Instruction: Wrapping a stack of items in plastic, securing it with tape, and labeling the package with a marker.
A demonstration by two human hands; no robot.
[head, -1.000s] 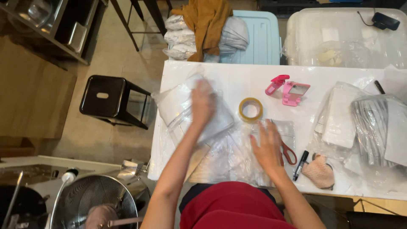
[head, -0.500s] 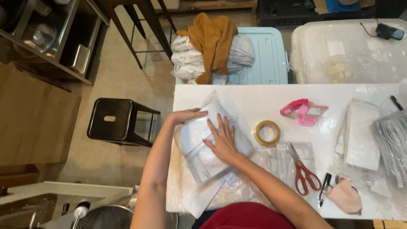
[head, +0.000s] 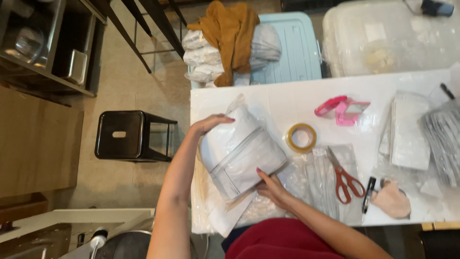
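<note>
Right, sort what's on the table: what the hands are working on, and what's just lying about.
In hand: clear bag of white items, held by left hand and right hand.

Lying about: tape roll, red scissors, pink tape dispenser, black marker, flat clear bags.

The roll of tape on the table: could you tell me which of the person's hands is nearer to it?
The right hand is nearer, below-left of the roll of tape. The left hand is farther off, across the clear packet that both hands hold.
</note>
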